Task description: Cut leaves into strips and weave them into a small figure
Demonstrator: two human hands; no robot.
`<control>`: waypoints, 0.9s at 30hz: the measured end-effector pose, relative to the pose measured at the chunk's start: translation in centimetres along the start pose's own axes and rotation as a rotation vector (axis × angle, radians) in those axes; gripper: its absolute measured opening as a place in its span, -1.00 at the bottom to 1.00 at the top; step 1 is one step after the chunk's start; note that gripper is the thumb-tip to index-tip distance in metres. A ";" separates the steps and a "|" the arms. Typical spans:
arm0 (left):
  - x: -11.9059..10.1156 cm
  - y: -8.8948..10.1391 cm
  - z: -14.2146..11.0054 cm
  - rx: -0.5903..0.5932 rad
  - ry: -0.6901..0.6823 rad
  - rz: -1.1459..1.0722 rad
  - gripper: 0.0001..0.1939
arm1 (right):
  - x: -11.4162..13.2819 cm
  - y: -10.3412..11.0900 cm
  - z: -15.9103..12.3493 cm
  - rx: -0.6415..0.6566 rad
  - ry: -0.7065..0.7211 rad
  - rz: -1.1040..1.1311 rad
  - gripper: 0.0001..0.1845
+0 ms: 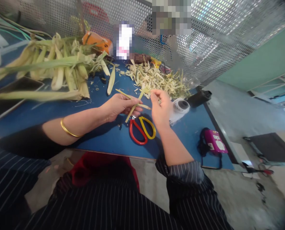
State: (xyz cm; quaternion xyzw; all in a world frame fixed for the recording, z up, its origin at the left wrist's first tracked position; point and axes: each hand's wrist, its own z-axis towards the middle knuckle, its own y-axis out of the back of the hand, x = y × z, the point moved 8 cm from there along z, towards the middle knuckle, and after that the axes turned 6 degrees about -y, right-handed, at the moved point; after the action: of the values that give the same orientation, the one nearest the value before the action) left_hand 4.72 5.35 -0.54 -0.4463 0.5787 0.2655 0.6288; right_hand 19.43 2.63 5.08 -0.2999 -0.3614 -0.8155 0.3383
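Between the thumb and fingers of my left hand [120,106] are pinched thin, pale green plant strips [128,117] that cross each other. My right hand [162,110] is just to the right, slightly blurred, its thumb and forefinger closed at the upper end of one strip. Below the hands, scissors [131,129] with one red and one yellow handle lie on the blue table [109,137]. Their blades are mostly hidden under my left hand. A white spool of thread [179,108] stands beside my right wrist.
Thick pale green stalks [58,70] lie heaped at the left, over a dark flat panel [34,83]. Shredded plant bits [154,76] are piled behind my hands. A black roll [200,99] and a magenta case [215,140] are on the right. Perforated metal mesh [137,16] borders the back.
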 end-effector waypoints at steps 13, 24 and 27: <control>-0.9 1.0 0.4 -0.171 -0.087 -0.203 -0.73 | 1.3 -3.4 -2.5 0.309 0.000 -0.222 -0.71; 0.2 1.1 0.4 -0.247 -0.113 -0.209 -0.71 | 1.1 -4.4 -3.0 0.384 -0.044 -0.094 -0.71; 0.3 1.2 0.4 -0.271 -0.116 -0.219 -0.73 | 1.5 -4.5 -3.0 0.428 0.016 -0.118 -0.71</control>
State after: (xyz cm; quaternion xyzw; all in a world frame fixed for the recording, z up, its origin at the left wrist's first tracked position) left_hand 3.91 6.16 -1.12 -0.5712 0.4483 0.2966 0.6204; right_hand 14.37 2.05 2.83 -0.1933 -0.5405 -0.7408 0.3490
